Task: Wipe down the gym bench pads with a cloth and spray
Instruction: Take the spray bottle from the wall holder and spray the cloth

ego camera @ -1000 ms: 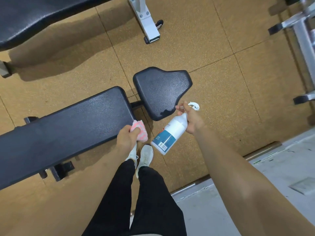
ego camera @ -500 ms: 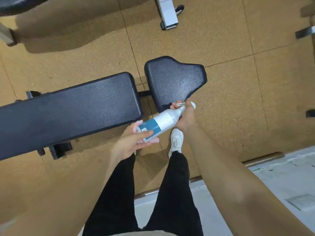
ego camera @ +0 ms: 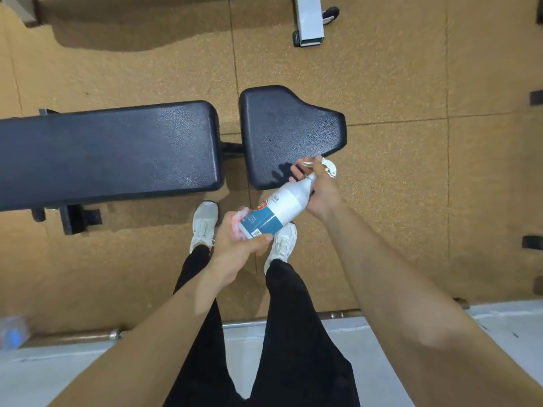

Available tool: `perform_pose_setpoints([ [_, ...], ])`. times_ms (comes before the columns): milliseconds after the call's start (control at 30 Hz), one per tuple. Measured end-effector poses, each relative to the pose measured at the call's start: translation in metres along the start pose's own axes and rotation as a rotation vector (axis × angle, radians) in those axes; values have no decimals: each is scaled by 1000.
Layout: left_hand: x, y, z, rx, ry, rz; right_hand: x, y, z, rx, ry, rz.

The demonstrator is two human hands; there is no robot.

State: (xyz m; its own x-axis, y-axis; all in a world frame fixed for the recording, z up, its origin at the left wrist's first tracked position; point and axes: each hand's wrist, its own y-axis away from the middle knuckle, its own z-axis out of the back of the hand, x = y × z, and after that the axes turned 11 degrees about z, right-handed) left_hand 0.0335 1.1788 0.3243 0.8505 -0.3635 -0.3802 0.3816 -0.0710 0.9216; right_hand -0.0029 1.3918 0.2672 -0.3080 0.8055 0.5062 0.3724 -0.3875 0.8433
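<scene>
While we stand over the bench and look down, a blurred, pale object (ego camera: 11, 333) lies at the far left edge on the floor; we cannot tell what it is. Just right of it, higher in the view, the long back pad (ego camera: 108, 154) runs across, black and pebbled, with a dark frame foot (ego camera: 78, 217) showing beneath its near edge.

Our left shoe (ego camera: 204, 221) stands on the brown floor (ego camera: 396, 83) below the pad's right end. Beside it, our left hand (ego camera: 238, 248) has its fingers curled around a bunched pink cloth (ego camera: 239, 227), and the thumb lies across the base of the spray bottle (ego camera: 279, 210). This bottle, white with a blue label, tilts up to the right, above our right shoe (ego camera: 283, 242) and near the front edge of the seat pad (ego camera: 288, 133).

That seat pad sits apart from the back pad, with a narrow gap between them. Our right hand (ego camera: 321, 195) grips the bottle's neck, fingers wrapped below the white trigger head (ego camera: 327, 167), which overlaps the seat pad's near right corner.

Above, a white frame leg (ego camera: 310, 23) rests on the floor. Black trousers (ego camera: 293, 333) fill the lower middle.
</scene>
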Motion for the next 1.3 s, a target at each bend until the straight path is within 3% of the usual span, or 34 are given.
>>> perform_pose_setpoints([
  [233,11,14,-9,-5,22,-36,-4,13,27,-18,-102,-128],
  [367,18,15,5,54,47,8,-4,20,23,50,-112,-80],
  [567,24,23,42,46,46,3,-25,36,-18,24,-7,-147],
  [733,15,26,84,82,113,58,-33,54,-70,199,78,-69],
  [867,-17,30,94,49,101,11,-17,60,-84,129,42,-66],
  [1033,-59,37,50,101,68,24,38,53,-63,72,64,-56],
  [1300,-95,51,-117,148,165,111,157,-2,21,100,236,-55],
])
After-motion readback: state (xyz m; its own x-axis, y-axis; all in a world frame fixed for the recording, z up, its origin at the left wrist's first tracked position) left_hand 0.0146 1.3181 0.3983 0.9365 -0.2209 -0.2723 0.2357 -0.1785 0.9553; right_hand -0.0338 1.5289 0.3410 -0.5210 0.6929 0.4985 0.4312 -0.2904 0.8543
